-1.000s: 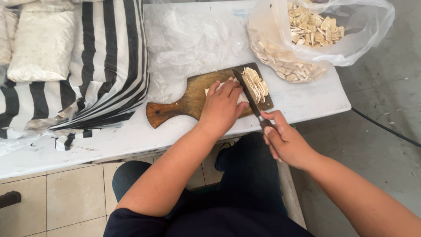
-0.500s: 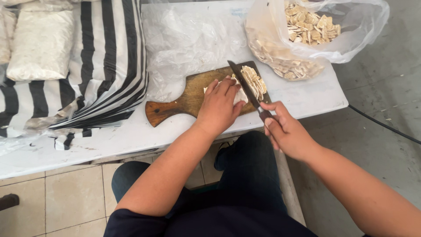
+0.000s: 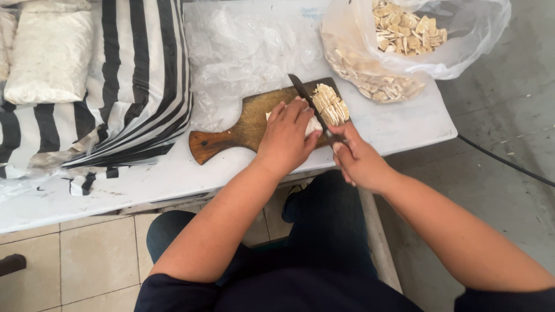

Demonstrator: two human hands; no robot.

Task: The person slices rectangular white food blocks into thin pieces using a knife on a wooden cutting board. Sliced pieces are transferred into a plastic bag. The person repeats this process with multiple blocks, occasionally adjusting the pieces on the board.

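A brown wooden cutting board [image 3: 243, 124] with a handle lies on the white table [image 3: 173, 176]. My left hand [image 3: 286, 138] presses down on a pale block of food [image 3: 314, 124], mostly hidden under my fingers. My right hand [image 3: 358, 159] grips the handle of a dark-bladed knife [image 3: 305, 98], whose blade lies against the block's right side. Right of the blade sits a row of thin pale cut slices [image 3: 330, 104].
A clear plastic bag [image 3: 462, 52] full of cut pale pieces stands at the table's back right. Crumpled clear plastic [image 3: 243, 52] lies behind the board. A black-and-white striped sack [image 3: 133, 75] with white filled bags [image 3: 49, 55] sits at the left. Tiled floor below.
The knife has stayed at the block while the view shifted slightly. Both hands keep nearly the same places on the board.
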